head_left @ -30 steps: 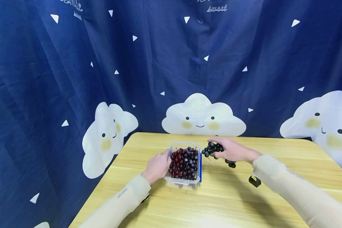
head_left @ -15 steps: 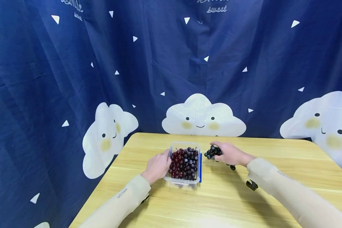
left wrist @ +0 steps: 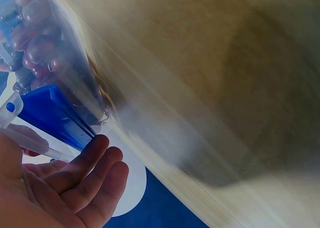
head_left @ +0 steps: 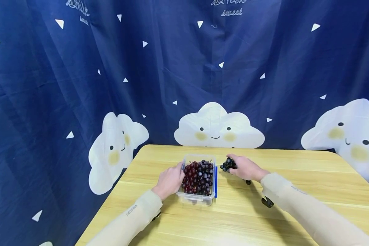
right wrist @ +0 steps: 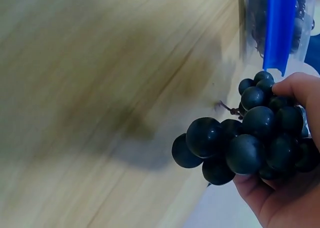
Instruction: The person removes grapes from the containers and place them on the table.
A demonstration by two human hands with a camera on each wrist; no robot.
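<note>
A clear plastic container (head_left: 196, 200) with blue side latches stands on the table, holding red grapes (head_left: 190, 177) on its left side and dark purple grapes (head_left: 205, 174) on its right. My left hand (head_left: 169, 181) grips the container's left wall at the rim; the left wrist view shows its fingers beside a blue latch (left wrist: 57, 115). To the right of the container, my right hand (head_left: 247, 168) holds a bunch of black grapes (right wrist: 250, 138) low over the table, thumb and fingers around it. A short stem (right wrist: 230, 108) sticks out of this bunch.
The light wooden table (head_left: 184, 225) fills the foreground. A dark blue curtain (head_left: 160, 85) with white clouds hangs behind and to the left of it. The container's right latch (head_left: 216, 182) hangs down on the side facing the black grapes.
My right hand has lowered slightly with the black grapes and drawn a little nearer to the table. My left hand and the container have stayed in place.
</note>
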